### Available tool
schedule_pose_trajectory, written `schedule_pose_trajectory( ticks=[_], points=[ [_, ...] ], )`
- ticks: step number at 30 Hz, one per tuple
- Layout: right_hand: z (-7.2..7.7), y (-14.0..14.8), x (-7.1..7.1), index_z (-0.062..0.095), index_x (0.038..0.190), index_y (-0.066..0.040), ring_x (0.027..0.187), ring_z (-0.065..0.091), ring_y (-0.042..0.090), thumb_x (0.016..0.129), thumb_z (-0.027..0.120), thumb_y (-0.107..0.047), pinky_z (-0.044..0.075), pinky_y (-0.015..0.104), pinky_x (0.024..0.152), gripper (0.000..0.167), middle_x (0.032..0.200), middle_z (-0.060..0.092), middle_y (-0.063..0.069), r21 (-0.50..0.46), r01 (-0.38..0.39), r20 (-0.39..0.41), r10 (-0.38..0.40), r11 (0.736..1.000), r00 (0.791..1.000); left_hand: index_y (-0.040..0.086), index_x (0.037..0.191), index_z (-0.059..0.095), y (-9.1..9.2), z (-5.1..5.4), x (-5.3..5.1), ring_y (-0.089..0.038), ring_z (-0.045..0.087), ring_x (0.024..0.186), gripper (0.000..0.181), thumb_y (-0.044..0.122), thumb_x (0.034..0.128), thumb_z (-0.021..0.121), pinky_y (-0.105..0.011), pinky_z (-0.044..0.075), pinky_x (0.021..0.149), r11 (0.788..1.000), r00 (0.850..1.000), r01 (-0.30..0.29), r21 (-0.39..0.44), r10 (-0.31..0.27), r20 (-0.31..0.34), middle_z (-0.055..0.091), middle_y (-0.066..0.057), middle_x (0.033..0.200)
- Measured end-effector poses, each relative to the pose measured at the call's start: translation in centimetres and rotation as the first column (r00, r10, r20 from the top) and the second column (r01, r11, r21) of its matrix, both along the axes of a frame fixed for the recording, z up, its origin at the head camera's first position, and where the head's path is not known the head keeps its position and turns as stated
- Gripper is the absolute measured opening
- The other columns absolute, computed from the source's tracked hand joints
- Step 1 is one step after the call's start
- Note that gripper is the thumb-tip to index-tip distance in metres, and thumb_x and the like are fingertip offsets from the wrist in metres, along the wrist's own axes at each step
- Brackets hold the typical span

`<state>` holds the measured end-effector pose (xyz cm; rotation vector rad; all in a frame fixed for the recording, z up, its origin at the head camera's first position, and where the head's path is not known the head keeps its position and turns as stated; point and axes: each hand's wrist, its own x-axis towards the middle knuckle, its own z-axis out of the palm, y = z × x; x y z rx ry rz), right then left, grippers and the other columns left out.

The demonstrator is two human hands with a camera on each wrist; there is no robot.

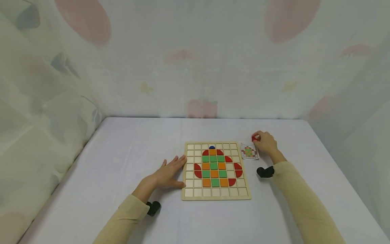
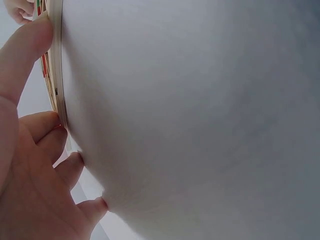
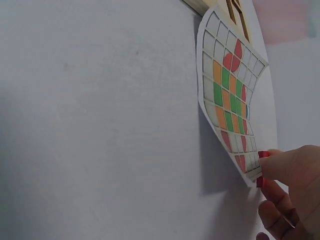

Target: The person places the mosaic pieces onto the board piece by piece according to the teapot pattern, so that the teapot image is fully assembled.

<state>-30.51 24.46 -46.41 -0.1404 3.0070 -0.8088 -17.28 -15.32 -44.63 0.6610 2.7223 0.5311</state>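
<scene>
In the head view a wooden grid board (image 1: 189, 193) lies on the white table, filled partly with green and orange squares, red quarter-round pieces and one blue piece (image 1: 212, 147) at the top. My left hand (image 1: 167, 174) rests against the board's left edge, fingers spread and thumb touching the rim. To the right of the board my right hand (image 1: 265, 143) pinches a small red piece (image 3: 260, 182) between thumb and fingers. Beneath those fingertips is the near corner of a curled pattern card (image 3: 227, 92); whether they grip the card too, I cannot tell.
The card (image 1: 250, 151) lies just right of the board's upper corner. Black wrist-worn devices (image 1: 153, 208) sit at both sleeves. Patterned cloth (image 1: 146, 51) hangs behind and beside the white table (image 1: 131, 142).
</scene>
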Motion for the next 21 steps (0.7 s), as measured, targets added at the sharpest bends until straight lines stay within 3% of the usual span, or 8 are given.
schedule_pose_trajectory(
  ticks=[13,17,21],
  points=[
    [-0.62,-0.11,-0.27,0.061,0.116,-0.012,0.103,0.046,0.04,0.084,0.039,-0.001,0.035,0.057,0.08,0.041,0.114,0.05,0.022,-0.04,-0.002,-0.016,0.001,0.999,1.0,0.009,0.147,0.022,-0.04,-0.11,0.06,-0.031,0.012,0.141,0.091,0.036,0.0769,0.072,-0.065,0.005,0.106,1.0,1.0,-0.01,-0.012,0.01,0.006,0.015,-0.005,0.154],
    [-0.63,-0.16,-0.01,0.059,0.118,-0.008,0.103,0.049,0.039,0.09,0.039,-0.008,0.037,0.056,0.08,0.034,0.113,0.052,0.022,-0.066,0.025,-0.042,-0.028,0.998,0.999,0.009,0.147,0.021,-0.05,-0.17,0.0,-0.031,0.011,0.141,0.091,0.038,0.077,0.072,-0.065,0.005,0.106,1.0,1.0,-0.008,-0.021,0.008,0.003,0.015,-0.005,0.155],
    [-0.53,-0.25,0.17,0.057,0.115,-0.002,0.098,0.05,0.036,0.091,0.05,-0.025,0.037,0.054,0.079,0.033,0.105,0.054,0.02,-0.078,0.043,-0.047,-0.047,0.996,0.998,0.009,0.147,0.021,-0.12,-0.23,-0.02,-0.03,0.011,0.141,0.092,0.038,0.0771,0.072,-0.064,0.005,0.106,1.0,1.0,-0.009,-0.026,0.009,0.003,0.014,-0.004,0.155]
  ],
)
